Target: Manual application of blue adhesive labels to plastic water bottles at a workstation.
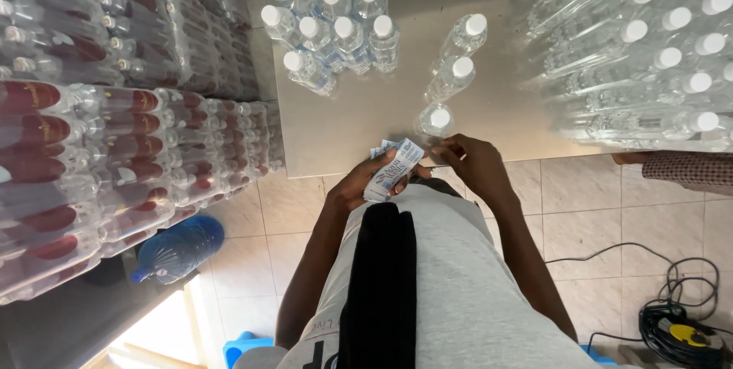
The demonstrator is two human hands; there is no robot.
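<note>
White-and-blue bottle labels [395,170] lie pinched in the left hand [359,186], long axis slanting up toward an unlabelled capped water bottle [437,120] just beyond, where the nearer right hand [477,161] closes fingertips on the strip's top end.

A small stack of white paper labels with blue print [394,169] sits in the left hand [365,183], just off the near edge of the surface [343,125]. The top label curls upward and tilts toward the right, its long side slanting; a few more fan out behind it toward the left. The right hand [475,161] meets the stack's upper end. Just beyond it, a clear plastic water bottle with a white cap [437,120] stands upright on the surface, close to the near edge.
</note>
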